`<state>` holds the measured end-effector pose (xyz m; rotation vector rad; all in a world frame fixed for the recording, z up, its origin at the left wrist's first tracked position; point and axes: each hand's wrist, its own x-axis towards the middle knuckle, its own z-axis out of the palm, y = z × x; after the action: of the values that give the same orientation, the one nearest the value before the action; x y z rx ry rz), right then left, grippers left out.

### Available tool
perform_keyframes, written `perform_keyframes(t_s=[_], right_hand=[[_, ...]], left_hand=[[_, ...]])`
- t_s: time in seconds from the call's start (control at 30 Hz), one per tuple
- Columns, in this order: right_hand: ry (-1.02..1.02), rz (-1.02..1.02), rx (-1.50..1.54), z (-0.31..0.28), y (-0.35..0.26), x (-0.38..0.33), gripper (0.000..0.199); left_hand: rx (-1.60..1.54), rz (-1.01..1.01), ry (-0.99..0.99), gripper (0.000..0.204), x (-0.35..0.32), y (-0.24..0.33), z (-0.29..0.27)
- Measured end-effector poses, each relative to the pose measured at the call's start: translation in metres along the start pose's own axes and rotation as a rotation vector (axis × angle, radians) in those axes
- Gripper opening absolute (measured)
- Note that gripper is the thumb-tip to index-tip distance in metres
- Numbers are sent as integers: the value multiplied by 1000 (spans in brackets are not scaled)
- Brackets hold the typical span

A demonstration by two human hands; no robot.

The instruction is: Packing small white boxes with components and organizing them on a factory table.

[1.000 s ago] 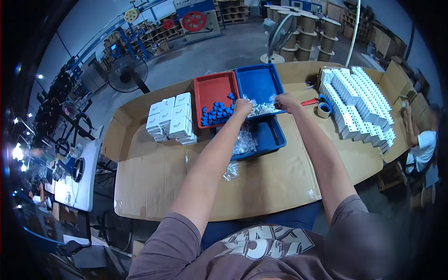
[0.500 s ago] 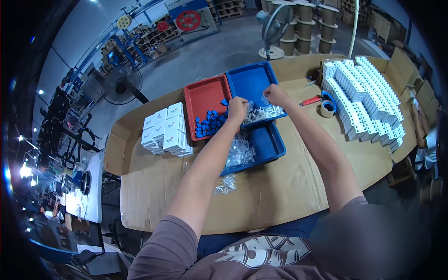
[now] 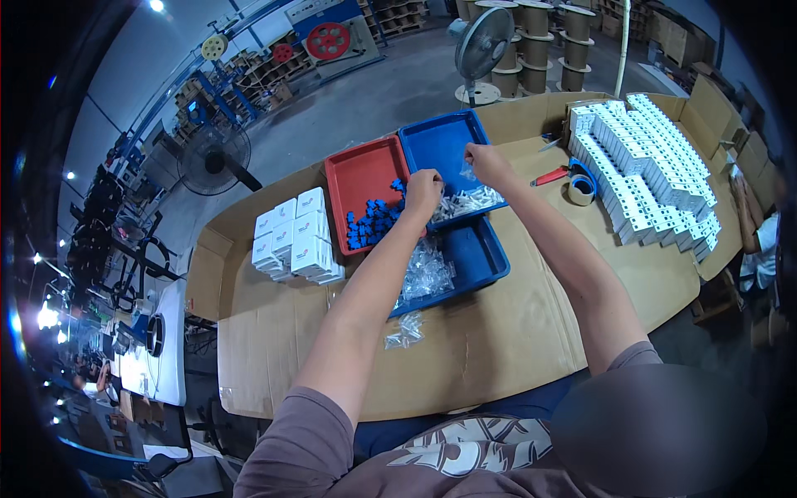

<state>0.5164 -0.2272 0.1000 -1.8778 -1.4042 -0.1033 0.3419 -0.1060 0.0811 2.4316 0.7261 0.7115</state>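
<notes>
White pieces lay in the far blue tray, long axes mixed; I read them at 3 o'clock from the left hand, 7 from the right hand, neither clearly nearer. Right was pinched on a clear bag; left grip, couldn't tell.

The place is looking like a factory workshop. Big spools are standing on the bare floor, a machine is carrying a red wheel, and a fan is standing behind the cardboard-covered table. There, trays are holding loose parts and white boxes are rising in bulk.
</notes>
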Motion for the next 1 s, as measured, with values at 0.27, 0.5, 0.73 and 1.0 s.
perform_keyframes(t_s=[0.27, 0.5, 0.73, 1.0], right_hand=[[34, -40, -76, 0, -4, -7, 11], [216, 135, 78, -7, -20, -23, 12], [-226, 578, 407, 21, -32, -145, 17], [-12, 361, 238, 48, -63, -200, 16]], left_hand=[[17, 147, 188, 10, -5, -1, -6], [-11, 16, 323, 16, -20, 1, -25], [9, -94, 43, 17, -113, -3, -25], [131, -124, 161, 38, -205, -43, -27]])
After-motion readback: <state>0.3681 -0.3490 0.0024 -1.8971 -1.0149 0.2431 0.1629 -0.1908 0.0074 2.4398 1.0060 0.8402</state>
